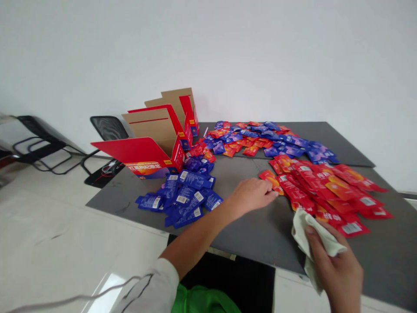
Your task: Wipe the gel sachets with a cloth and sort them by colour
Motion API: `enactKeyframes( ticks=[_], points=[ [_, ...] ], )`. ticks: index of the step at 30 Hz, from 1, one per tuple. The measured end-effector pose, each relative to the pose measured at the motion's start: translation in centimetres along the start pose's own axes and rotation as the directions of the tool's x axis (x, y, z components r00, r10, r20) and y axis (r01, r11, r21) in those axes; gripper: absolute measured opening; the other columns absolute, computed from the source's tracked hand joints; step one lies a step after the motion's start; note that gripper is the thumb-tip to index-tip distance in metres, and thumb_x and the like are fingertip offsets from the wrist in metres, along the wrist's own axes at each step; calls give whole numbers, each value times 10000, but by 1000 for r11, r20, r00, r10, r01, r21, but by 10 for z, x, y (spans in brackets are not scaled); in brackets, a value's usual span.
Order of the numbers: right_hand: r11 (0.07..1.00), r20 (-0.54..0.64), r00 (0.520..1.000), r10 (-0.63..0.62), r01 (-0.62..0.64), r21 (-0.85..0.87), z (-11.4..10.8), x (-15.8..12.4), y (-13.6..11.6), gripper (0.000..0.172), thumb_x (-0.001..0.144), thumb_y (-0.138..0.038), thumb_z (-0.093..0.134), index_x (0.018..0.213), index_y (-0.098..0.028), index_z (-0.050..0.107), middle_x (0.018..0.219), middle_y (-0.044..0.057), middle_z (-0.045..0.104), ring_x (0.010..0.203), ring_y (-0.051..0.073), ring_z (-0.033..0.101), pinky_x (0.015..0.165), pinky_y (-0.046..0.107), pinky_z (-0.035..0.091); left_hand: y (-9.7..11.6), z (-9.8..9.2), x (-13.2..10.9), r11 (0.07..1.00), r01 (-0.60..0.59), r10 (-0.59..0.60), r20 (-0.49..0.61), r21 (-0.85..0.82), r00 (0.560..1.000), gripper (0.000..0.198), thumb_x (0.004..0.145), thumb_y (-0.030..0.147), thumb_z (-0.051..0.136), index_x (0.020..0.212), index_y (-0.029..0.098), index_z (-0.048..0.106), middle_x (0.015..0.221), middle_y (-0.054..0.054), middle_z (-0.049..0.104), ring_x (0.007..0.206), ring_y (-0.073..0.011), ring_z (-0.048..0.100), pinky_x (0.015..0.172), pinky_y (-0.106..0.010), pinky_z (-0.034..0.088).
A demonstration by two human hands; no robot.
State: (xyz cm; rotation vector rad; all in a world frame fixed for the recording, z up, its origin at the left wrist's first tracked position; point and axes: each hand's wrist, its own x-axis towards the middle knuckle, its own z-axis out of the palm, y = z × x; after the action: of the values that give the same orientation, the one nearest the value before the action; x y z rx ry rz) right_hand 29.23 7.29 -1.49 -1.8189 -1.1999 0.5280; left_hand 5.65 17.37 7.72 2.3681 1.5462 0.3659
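Note:
My left hand [252,194] reaches across the grey table, its fingers closed at the near end of a red sachet [273,179] with orange print. That sachet lies at the left edge of a large heap of red sachets [321,184]. In my right hand [340,265], a folded whitish cloth [321,239] is gripped between thumb and fingers, in front of the red heap and over the table's near edge. To the left of my left hand is a pile of blue sachets [187,198] with white barcode labels.
Open red cardboard boxes [153,152] stand in a row at the table's left, flaps up. Mixed red and blue sachets [257,137] spread along the back of the table [241,171]. Black chairs [109,128] stand beyond the left side. A white wall rises behind.

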Motion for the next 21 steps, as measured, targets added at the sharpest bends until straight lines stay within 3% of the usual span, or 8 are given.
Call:
enactKeyframes(
  ticks=[4,10,14,17,21],
  points=[
    [998,7,999,-54,54,14,0,1,5,795,789,-802,692,1267,-174,782,1134,144,811,1077,379,753,936,449,576,-13,13,45,992,83,-80,-41,92,996,198,1065,352,601,1084,211,738,1177,-132,763,1111,-276,734,916,-349,561],
    [998,8,998,-62,61,26,0,-1,7,770,788,-811,712,1253,-201,790,1146,120,821,1073,344,767,918,396,589,-54,12,105,953,256,-218,-219,162,951,351,1070,286,596,1372,108,616,1434,-230,595,1391,-340,540,1143,-427,456],
    [996,3,997,-76,76,48,1,-1,9,749,795,-815,705,1218,-205,803,1118,114,829,1041,327,774,887,373,603,-91,2,135,932,316,-263,-268,179,927,324,1112,268,508,1370,108,622,1429,-231,594,1412,-321,517,1177,-427,416],
    [995,13,996,-88,87,50,1,-1,12,725,801,-808,708,1223,-227,804,1131,99,831,1058,328,777,898,371,606,-116,-1,150,926,325,-277,-240,190,930,328,1090,311,578,1317,92,669,1386,-240,636,1386,-326,551,1178,-424,417],
    [993,21,994,-104,102,64,2,-1,14,691,814,-791,713,1227,-244,805,1145,86,831,1060,329,779,936,379,610,-129,9,164,936,291,-252,-199,200,947,357,1099,405,563,1218,117,737,1325,-205,691,1334,-301,603,1158,-380,436]
  ],
)
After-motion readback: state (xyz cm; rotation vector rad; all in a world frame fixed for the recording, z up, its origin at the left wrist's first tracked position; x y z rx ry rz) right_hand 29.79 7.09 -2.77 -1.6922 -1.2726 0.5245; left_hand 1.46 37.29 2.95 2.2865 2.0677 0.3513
